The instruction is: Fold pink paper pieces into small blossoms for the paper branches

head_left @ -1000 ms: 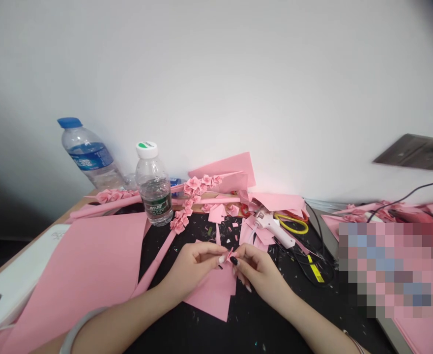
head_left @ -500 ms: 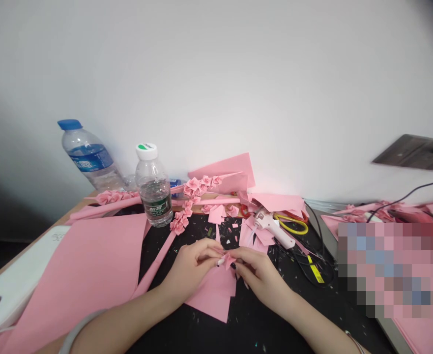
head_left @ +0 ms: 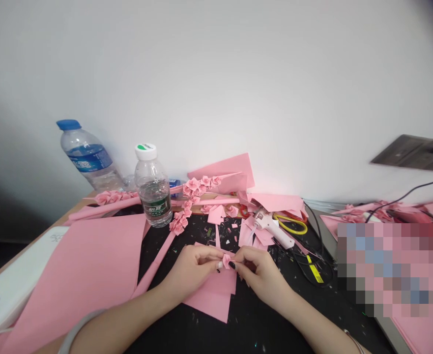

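Observation:
A small folded pink paper flower [head_left: 226,261] is pinched between both hands above the black mat. My left hand [head_left: 194,265] grips its left side with thumb and fingers together. On its right side, my right hand [head_left: 258,269] holds it, the dark-nailed thumb against the front of the paper. Pink paper sheets [head_left: 212,297] lie beneath the hands. Behind and to the left is a pink paper stem with folded flowers [head_left: 180,222]. The white glue gun [head_left: 274,230] rests behind my right hand, beside yellow-handled scissors [head_left: 292,224].
A water bottle with a white cap [head_left: 153,191] stands at the back left, near a leaning blue-capped bottle [head_left: 91,160]. Large pink sheets [head_left: 91,265] cover the left side. Black cables [head_left: 321,236] and paper scraps lie to the right. A pixelated patch hides part of the far right.
The paper flower has turned slightly between my fingers and looks more compact. My right hand's fingers are more curled. The bottles, glue gun and scissors stay in place.

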{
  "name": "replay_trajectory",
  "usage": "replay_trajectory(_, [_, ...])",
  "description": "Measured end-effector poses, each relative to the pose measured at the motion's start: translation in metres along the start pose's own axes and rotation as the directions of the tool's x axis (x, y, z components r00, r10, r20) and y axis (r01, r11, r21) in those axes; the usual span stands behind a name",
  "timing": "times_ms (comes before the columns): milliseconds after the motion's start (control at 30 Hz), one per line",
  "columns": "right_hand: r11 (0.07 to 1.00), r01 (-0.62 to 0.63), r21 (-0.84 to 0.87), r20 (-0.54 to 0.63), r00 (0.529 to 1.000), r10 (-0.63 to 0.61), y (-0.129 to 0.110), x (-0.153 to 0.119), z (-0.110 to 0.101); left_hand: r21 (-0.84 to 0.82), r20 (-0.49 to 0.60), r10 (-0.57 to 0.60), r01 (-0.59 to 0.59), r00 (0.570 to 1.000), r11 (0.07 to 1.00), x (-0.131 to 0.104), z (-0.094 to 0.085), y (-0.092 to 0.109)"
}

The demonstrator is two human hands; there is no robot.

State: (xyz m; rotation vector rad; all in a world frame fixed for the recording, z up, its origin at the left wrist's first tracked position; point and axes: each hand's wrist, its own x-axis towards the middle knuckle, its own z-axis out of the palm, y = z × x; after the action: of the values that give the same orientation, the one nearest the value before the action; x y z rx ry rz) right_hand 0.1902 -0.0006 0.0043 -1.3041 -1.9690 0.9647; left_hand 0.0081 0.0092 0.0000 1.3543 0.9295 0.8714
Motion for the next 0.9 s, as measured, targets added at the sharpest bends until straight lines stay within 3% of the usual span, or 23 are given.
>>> replay_trajectory(333, [0.988,0.096,-0.122,0.000,0.995,-0.096,-0.005,-0.003,0.001,0.196,0.007,0.057,-0.057,0.998,0.979,-0.002,-0.001,-0.003])
replay_trajectory(500, [0.994,0.076,-0.076,-0.052,0.995,-0.080,-0.003,-0.002,0.002,0.091,0.035,0.076,-0.079,0.996,0.993,-0.002,0.001,0.000])
replay_trajectory(600, [0.993,0.095,-0.063,-0.064,0.993,-0.099,-0.002,-0.002,0.003,0.025,0.045,0.027,-0.029,0.999,0.999,-0.002,0.002,-0.001])
replay_trajectory(900, [0.984,0.144,-0.108,0.008,0.990,-0.144,-0.007,-0.007,0.005,0.048,0.030,-0.047,0.045,0.998,0.998,0.000,0.000,-0.011])
